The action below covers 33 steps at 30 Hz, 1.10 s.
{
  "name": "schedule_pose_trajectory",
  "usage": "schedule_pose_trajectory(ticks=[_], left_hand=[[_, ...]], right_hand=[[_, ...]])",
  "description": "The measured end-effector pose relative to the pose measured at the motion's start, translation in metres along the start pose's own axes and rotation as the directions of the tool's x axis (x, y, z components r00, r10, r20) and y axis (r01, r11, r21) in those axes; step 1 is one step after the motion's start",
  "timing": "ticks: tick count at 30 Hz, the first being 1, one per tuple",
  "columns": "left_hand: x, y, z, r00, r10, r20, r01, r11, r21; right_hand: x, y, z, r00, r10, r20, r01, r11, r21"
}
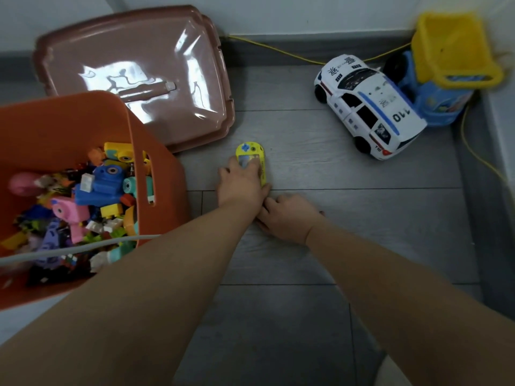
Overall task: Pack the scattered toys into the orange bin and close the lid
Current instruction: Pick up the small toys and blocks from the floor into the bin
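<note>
The orange bin [69,115] stands open at the left, holding several colourful blocks and toy cameras. Its brown lid [133,73] lies flat on the floor behind it. A small yellow handheld game toy [249,151] lies on the grey floor to the right of the bin. My left hand [239,185] rests on top of it, fingers curled over its lower half. My right hand [287,215] is just below and to the right, fingers curled against the floor beside my left hand; whether it holds anything is hidden.
A white police toy car [367,107] sits at the upper right, with a blue and yellow toy dump truck [446,79] behind it in the corner. A yellow cord [278,50] runs along the skirting board. A grey cable [69,250] crosses the bin's front.
</note>
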<state>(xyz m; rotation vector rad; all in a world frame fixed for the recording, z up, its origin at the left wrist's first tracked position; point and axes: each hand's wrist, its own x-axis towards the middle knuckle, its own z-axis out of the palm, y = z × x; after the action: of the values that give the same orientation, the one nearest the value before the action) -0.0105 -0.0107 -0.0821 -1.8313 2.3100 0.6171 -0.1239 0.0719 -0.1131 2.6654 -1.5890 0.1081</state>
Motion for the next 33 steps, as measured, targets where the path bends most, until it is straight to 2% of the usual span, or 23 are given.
schedule_pose_trajectory(ticks=[4, 6, 8, 10, 12, 15, 19, 22, 28, 33], left_hand=[[-0.004, -0.002, -0.004, 0.994, -0.099, 0.049, 0.102, 0.993, -0.064], [-0.006, -0.004, -0.010, 0.981, -0.162, 0.102, 0.175, 0.976, -0.131], [-0.011, -0.007, -0.017, 0.968, -0.210, 0.133, 0.234, 0.952, -0.198], [-0.019, -0.009, -0.025, 0.964, -0.226, 0.140, 0.254, 0.938, -0.237], [-0.027, -0.009, -0.032, 0.966, -0.224, 0.132, 0.253, 0.929, -0.269], [-0.039, -0.006, -0.049, 0.973, -0.198, 0.118, 0.225, 0.927, -0.298], [-0.052, 0.005, -0.080, 0.989, -0.138, 0.061, 0.150, 0.932, -0.330], [-0.063, 0.015, -0.108, 0.995, -0.101, 0.004, 0.094, 0.913, -0.396], [-0.083, 0.025, -0.175, 0.998, -0.038, -0.057, 0.008, 0.889, -0.458], [-0.094, 0.010, -0.234, 0.987, -0.092, -0.133, 0.018, 0.881, -0.472]], right_hand=[[0.003, 0.004, -0.011, 0.980, -0.007, 0.200, 0.007, 1.000, -0.002], [0.002, 0.008, -0.026, 0.951, 0.055, 0.303, -0.073, 0.996, 0.049], [-0.001, 0.015, -0.037, 0.914, 0.194, 0.357, -0.240, 0.966, 0.091], [-0.008, 0.025, -0.048, 0.853, 0.371, 0.367, -0.454, 0.875, 0.170], [-0.013, 0.037, -0.059, 0.770, 0.534, 0.349, -0.628, 0.729, 0.270], [-0.015, 0.052, -0.082, 0.649, 0.680, 0.342, -0.757, 0.527, 0.387], [-0.002, 0.057, -0.122, 0.561, 0.772, 0.297, -0.768, 0.352, 0.536], [0.020, 0.054, -0.154, 0.542, 0.800, 0.258, -0.736, 0.304, 0.605], [0.066, 0.037, -0.224, 0.610, 0.767, 0.200, -0.672, 0.367, 0.644], [0.102, 0.024, -0.275, 0.630, 0.762, 0.149, -0.616, 0.374, 0.694]])
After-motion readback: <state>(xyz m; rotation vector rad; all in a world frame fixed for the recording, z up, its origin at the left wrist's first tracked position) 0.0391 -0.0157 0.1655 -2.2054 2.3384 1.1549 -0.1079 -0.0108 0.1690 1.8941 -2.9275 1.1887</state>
